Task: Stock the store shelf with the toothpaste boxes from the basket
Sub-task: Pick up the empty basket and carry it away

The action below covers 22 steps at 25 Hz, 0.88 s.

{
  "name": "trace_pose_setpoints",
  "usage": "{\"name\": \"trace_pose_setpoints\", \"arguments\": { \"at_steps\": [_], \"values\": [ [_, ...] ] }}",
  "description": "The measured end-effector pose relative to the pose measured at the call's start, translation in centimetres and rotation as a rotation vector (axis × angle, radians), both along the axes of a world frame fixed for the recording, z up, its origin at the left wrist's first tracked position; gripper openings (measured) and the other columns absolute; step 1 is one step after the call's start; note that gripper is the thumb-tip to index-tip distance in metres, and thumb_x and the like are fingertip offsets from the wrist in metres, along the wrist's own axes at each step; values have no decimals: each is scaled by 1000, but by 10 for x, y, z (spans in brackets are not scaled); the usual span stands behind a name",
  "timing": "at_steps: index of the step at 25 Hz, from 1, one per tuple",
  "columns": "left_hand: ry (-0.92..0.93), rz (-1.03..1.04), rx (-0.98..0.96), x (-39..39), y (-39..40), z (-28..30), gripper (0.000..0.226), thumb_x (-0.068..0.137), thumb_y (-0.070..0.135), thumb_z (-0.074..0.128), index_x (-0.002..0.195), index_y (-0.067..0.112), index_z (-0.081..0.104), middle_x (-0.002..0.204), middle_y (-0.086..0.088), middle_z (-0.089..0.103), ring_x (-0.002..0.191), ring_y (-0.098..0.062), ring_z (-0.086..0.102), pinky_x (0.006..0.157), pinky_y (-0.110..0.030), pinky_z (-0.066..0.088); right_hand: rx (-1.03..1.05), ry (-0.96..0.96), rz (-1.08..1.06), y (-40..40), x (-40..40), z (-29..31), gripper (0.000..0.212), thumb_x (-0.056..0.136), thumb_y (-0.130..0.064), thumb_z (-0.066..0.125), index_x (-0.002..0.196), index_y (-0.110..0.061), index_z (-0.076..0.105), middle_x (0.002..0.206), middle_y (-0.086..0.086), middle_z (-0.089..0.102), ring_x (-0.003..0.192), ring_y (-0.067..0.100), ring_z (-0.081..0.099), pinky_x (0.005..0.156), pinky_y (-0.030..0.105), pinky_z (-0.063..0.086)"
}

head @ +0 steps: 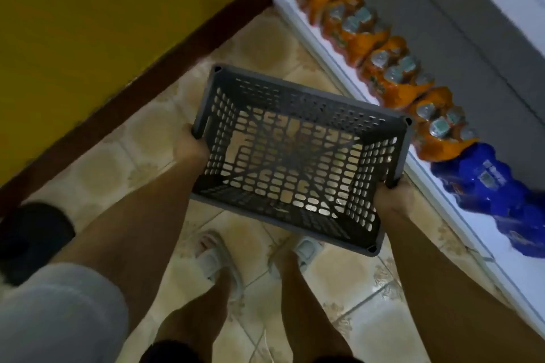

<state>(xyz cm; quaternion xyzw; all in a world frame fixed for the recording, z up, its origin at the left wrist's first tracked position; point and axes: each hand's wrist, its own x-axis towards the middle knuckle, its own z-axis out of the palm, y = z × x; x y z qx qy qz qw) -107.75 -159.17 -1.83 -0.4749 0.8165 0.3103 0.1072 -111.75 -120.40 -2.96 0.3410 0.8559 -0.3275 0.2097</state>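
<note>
We hold a dark grey plastic basket (298,156) over the tiled floor (259,41) at the centre of the frame, one hand at each short end. The basket is rectangular, its walls and base moulded in a lattice of rounded slots, and through the perforated bottom we see only the beige floor; no toothpaste boxes show inside it. Our left hand (193,146) grips the rim at centre left, fingers curled over the edge. Our right hand (390,191) holds the opposite rim at centre right, its fingertips hooked over the top while the rest of the hand sits below the wall.

Along the right side of the frame runs a low white shelf (309,26), slanting from the top centre down to the lower right. On it stand glossy orange shrink-wrapped packs (383,53) with pale caps showing through the film, and, lower right, a crinkled blue wrapped pack (486,186). A mustard-yellow wall (88,9) with a dark brown skirting band fills the upper left. Below the basket, our feet wear pale slip-on sandals (215,259) on the glazed, patterned tiles.
</note>
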Motion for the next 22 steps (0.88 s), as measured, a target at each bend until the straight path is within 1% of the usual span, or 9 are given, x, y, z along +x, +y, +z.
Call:
{"name": "trace_pose_setpoints", "arguments": {
  "at_steps": [4,6,8,10,12,16,18,20,22],
  "values": [
    [21,234,12,91,-64,73,27,96,12,49,123,12,52,109,-11,60,99,-29,57,89,-44,48,-15,45,299,-82,-3,69,35,88,-22,58,122,-14,58,112,14,66,103,37,62,89,50,52],
    [61,354,-13,136,-94,85,23,95,11,51,117,9,54,107,-14,61,95,-34,58,84,-45,49,-28,94,414,-126,2,88,30,88,-22,58,117,-13,59,109,14,67,98,36,63,85,49,54],
    [94,476,-18,191,-122,89,16,95,11,51,110,9,53,99,-14,60,87,-32,56,76,-41,46,-33,120,529,-175,17,95,26,89,-23,58,112,-12,58,105,15,68,95,37,64,84,52,54],
    [113,598,-18,253,-146,87,14,94,10,52,108,9,53,93,-11,57,84,-31,54,73,-37,43,-45,133,651,-229,37,101,24,90,-21,57,112,-11,58,104,16,67,95,39,63,84,52,53],
    [99,727,-18,316,-164,84,14,95,10,53,109,9,54,93,-9,56,83,-30,52,73,-38,41,-63,137,789,-282,63,105,24,93,-15,55,116,-7,57,107,19,66,95,39,62,82,47,52],
    [92,1001,18,443,-180,66,12,91,9,55,103,10,53,95,-16,61,88,-38,59,80,-48,51,-61,128,1058,-383,129,102,30,97,-12,52,125,-3,55,115,21,64,100,41,60,77,40,45],
    [95,1169,50,499,-180,53,16,91,10,57,106,11,54,95,-16,62,89,-39,62,80,-48,54,-44,101,1169,-432,165,90,28,97,-14,51,123,-5,55,114,20,64,100,40,61,81,44,49],
    [108,1337,83,545,-175,37,19,89,8,57,108,12,56,95,-16,64,86,-37,63,74,-43,54,-45,66,1279,-478,198,73,27,97,-18,51,123,-10,54,114,16,64,100,38,61,89,49,52],
    [111,1500,124,586,-167,21,28,88,6,57,115,12,58,97,-15,64,84,-35,61,72,-38,53,-55,14,1416,-525,229,53,27,97,-21,51,123,-14,52,115,13,64,101,34,62,91,53,52]
  ]
}}
